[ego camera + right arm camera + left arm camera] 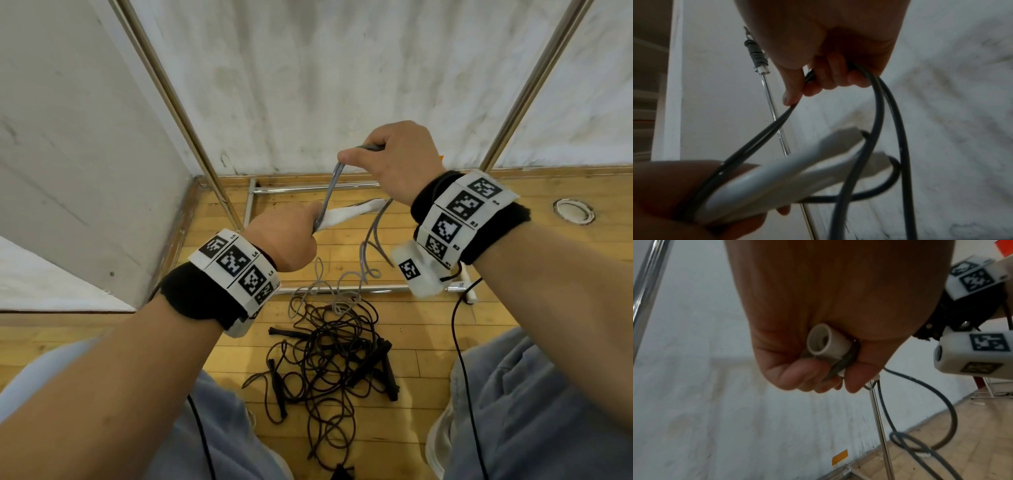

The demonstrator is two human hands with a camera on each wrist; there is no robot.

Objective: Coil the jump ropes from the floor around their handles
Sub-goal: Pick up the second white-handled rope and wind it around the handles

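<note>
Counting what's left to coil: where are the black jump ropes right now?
In the head view, the black jump ropes lie tangled on the wooden floor between the person's knees, below both raised hands.

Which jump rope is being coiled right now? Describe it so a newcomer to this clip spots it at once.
Start at the two raised hands above the wooden floor. The left hand grips a pair of white handles, and the right hand pulls a grey rope up from them. The tangled ropes on the floor are black with black handles.

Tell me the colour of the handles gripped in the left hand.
White; the handles in the left hand show best in the head view.
</note>
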